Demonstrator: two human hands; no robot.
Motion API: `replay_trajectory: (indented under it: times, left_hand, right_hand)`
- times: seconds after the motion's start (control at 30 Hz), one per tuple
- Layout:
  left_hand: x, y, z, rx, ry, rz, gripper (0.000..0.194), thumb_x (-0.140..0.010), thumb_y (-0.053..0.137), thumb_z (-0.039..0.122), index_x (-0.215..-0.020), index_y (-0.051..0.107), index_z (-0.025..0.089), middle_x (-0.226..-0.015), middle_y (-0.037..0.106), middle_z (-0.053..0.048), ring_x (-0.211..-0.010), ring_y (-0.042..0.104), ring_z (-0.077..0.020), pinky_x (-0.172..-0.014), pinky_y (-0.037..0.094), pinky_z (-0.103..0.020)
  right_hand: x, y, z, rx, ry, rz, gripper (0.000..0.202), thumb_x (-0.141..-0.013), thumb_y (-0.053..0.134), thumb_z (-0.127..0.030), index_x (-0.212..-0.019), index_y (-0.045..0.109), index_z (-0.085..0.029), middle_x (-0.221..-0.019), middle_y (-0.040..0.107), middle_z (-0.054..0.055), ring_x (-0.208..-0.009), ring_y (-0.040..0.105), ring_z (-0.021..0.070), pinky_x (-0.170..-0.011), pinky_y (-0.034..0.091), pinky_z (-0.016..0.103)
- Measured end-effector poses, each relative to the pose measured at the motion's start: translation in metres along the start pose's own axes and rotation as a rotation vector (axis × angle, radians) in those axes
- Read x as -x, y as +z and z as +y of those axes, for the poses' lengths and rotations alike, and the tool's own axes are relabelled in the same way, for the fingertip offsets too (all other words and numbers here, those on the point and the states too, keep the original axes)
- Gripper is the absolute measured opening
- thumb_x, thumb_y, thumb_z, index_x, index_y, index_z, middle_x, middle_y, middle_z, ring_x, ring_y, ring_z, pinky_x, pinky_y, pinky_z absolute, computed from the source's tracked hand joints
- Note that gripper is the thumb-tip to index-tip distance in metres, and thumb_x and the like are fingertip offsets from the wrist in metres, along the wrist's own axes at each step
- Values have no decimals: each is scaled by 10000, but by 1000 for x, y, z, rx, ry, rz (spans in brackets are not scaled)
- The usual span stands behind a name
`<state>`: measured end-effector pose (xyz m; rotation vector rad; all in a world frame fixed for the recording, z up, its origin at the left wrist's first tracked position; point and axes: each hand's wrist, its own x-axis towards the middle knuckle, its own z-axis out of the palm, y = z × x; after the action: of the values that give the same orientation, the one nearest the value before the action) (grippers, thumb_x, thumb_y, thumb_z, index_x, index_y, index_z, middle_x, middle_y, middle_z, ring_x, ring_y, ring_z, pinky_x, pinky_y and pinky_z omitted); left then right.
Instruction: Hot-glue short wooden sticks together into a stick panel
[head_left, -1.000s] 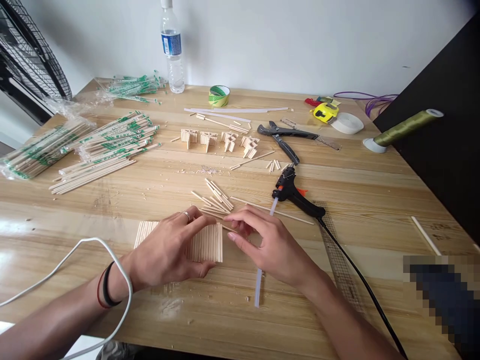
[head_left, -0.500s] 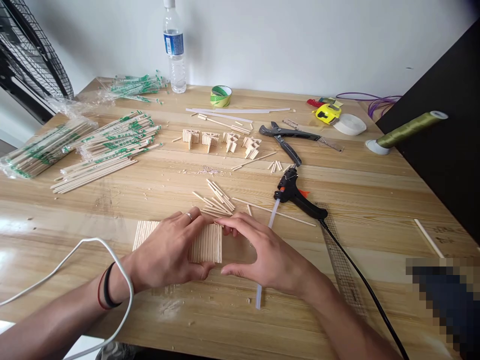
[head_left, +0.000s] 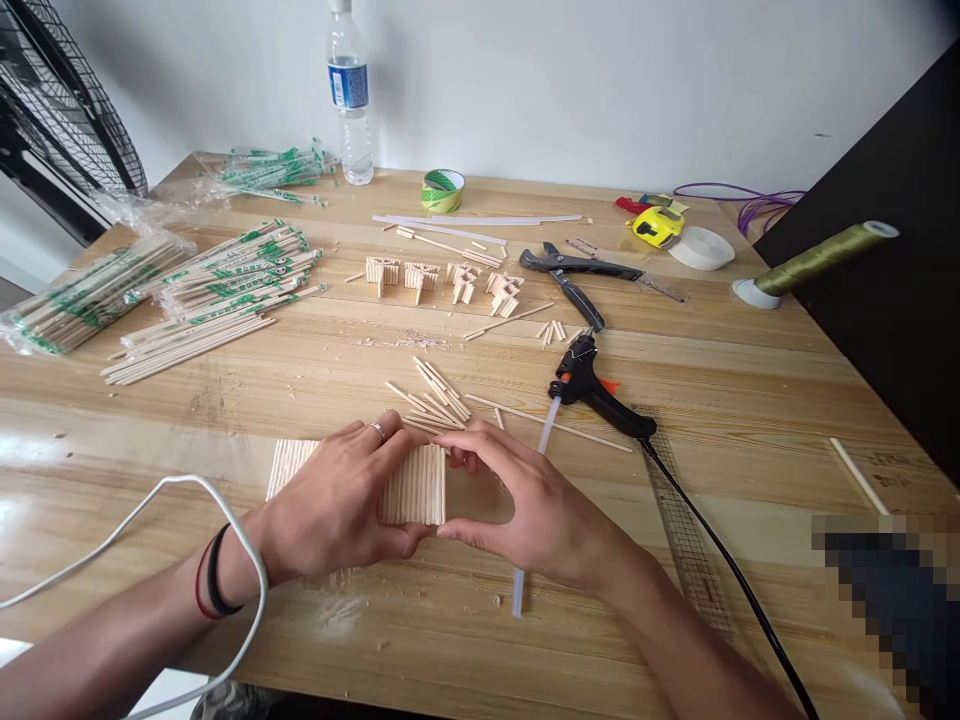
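A flat panel of wooden sticks (head_left: 412, 487), laid side by side, rests on the table in front of me. My left hand (head_left: 337, 490) spans the panel's middle, its thumb at the near edge and fingers over the far edge. At the right end, my right hand (head_left: 510, 490) pinches the panel's last stick lengthwise, thumb at the near corner and index finger at the far corner. Behind the panel lie several loose cut sticks (head_left: 439, 393). A black hot glue gun (head_left: 600, 395), with a clear glue stick in it, lies beyond my right hand.
Farther back stand small stick assemblies (head_left: 420, 280) in a row. Pliers (head_left: 566, 270), a yellow tape measure (head_left: 656, 228) and a thread spool (head_left: 821, 262) are to the right. Bundled sticks (head_left: 240, 270) lie left. A white cable (head_left: 251, 550) crosses my left wrist; a ruler (head_left: 682, 520) lies right.
My right thumb has moved slightly left and up to meet the panel's near right corner. My left hand holds the panel almost unmoved.
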<state>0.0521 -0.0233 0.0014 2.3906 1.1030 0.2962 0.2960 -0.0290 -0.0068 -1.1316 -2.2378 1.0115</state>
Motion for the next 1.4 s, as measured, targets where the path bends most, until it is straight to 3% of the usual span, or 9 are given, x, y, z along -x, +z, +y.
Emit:
replay_trajectory:
  times: [0.17, 0.37, 0.57, 0.77, 1.4]
  left_hand:
    - [1, 0, 0, -3, 0, -2, 638, -853, 757, 423, -1398, 482, 239, -1192, 607, -94, -1000, 668, -302, -876, 559, -445]
    - [3, 1, -1, -13, -7, 3, 633, -845, 770, 402, -1383, 484, 232, -1189, 596, -91, -956, 662, -296, -837, 563, -440]
    - [2, 2, -2, -15, 8, 4, 646, -866, 756, 417, -1403, 443, 242, -1194, 601, -90, -972, 668, -298, -857, 561, -452]
    - [2, 2, -2, -8, 5, -9, 676, -865, 760, 408, -1426, 419, 246, -1203, 603, -92, -950, 681, -296, -836, 568, -458]
    - [2, 1, -1, 21, 28, -13, 732, -862, 762, 393, -1477, 398, 230, -1236, 600, -108, -987, 687, -310, -871, 580, -482]
  right_hand:
    - [0, -1, -2, -8, -4, 11, 637, -791, 890, -249, -1341, 569, -257, -1120, 674, 65, -983, 678, 237, -890, 604, 406]
    - [0, 0, -3, -5, 19, -11, 736, -785, 909, -278, -1411, 522, -269, -1228, 669, 87, -1041, 680, 254, -963, 593, 442]
    - [0, 2, -3, -27, 12, -13, 706, -810, 889, -264, -1402, 504, -278, -1306, 651, 96, -1073, 672, 256, -972, 591, 452]
    - [-1, 3, -2, -13, 4, 7, 703, -792, 906, -255, -1379, 519, -256, -1165, 663, 67, -965, 659, 226, -906, 602, 418]
    - [0, 3, 1, -15, -7, 15, 661, -777, 916, -282, -1333, 570, -199, -1108, 671, 69, -931, 658, 223, -861, 592, 398]
